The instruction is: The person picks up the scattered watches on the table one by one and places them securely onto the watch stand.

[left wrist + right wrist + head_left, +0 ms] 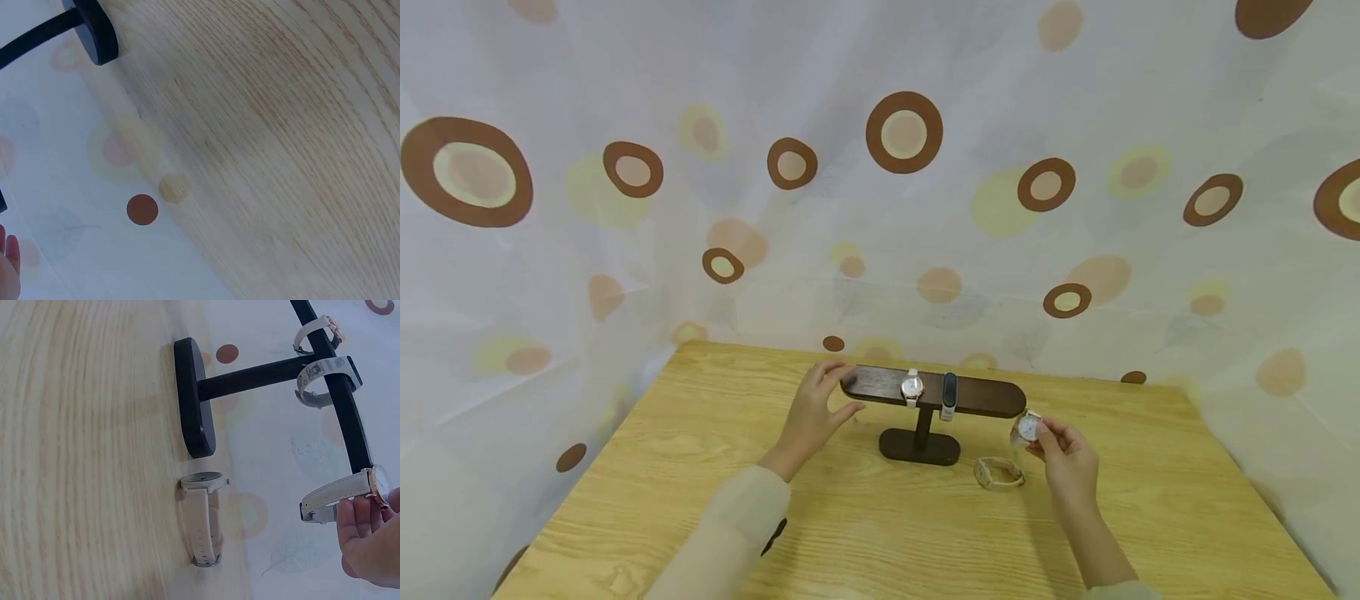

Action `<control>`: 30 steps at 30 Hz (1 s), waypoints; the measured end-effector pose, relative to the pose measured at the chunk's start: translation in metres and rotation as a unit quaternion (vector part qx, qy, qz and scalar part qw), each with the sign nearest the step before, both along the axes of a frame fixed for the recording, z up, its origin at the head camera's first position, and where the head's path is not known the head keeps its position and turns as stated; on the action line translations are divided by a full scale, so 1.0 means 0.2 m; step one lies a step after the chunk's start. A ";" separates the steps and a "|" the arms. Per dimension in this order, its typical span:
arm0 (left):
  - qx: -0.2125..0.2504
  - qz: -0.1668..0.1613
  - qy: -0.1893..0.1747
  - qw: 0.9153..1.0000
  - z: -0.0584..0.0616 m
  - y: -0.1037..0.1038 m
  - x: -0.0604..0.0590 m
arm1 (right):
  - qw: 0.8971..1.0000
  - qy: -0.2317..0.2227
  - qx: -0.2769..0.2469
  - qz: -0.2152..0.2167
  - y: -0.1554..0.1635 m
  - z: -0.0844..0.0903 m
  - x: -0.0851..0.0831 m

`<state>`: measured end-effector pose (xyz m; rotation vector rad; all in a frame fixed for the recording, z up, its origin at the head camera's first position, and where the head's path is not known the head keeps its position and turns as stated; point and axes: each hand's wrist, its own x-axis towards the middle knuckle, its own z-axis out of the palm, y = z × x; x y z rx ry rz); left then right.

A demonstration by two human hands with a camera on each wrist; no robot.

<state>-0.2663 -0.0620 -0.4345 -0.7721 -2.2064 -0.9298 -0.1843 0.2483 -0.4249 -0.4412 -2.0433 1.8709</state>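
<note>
Dark wooden stand (pixel 985 397): right hand (pixel 1067 457) pinches a white-strapped watch (pixel 1026 428) at its right end; left hand (pixel 812 412), fingers relaxed, touches the left end, fingertips partly hidden behind the bar.

Head view high and frontal, wrist views close, sharing stand (pixel 934 393)

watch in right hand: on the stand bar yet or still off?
Off, at the bar's right end. The right hand pinches the watch just past the tip of the bar; whether its strap touches the tip, cannot tell.
</note>
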 end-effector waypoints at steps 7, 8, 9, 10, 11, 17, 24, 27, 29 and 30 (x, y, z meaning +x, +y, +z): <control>-0.010 -0.001 -0.041 0.999 0.00 0.00 -0.02 | 1.000 0.019 0.004 -0.013 0.00 0.06 -0.04; -0.010 -0.003 -0.046 0.999 0.00 0.00 -0.03 | 1.000 0.019 0.007 -0.013 0.00 0.07 -0.04; -0.011 -0.004 -0.050 0.999 -0.01 0.00 -0.03 | 1.000 0.020 0.008 -0.012 0.00 0.07 -0.05; -0.012 -0.006 -0.054 0.998 -0.01 0.00 -0.03 | 1.000 0.017 0.014 -0.012 0.01 0.08 -0.06; -0.012 -0.006 -0.056 0.998 -0.01 0.00 -0.03 | 1.000 0.015 0.025 -0.008 0.01 0.09 -0.06; -0.018 -0.002 -0.058 0.998 0.01 -0.01 -0.03 | 0.998 0.009 0.057 0.000 -0.01 0.13 -0.11; -0.018 -0.003 -0.064 0.998 0.02 0.00 -0.03 | 0.997 0.008 0.078 0.001 -0.03 0.15 -0.14; -0.012 -0.006 -0.069 0.997 0.02 0.00 -0.03 | 0.997 0.004 0.080 0.006 -0.03 0.15 -0.15; -0.009 -0.009 -0.074 0.997 0.01 0.00 -0.03 | 0.996 -0.001 0.084 0.010 -0.03 0.15 -0.15; -0.007 -0.011 -0.076 0.997 0.02 0.00 -0.03 | 0.996 -0.003 0.088 0.012 -0.03 0.15 -0.15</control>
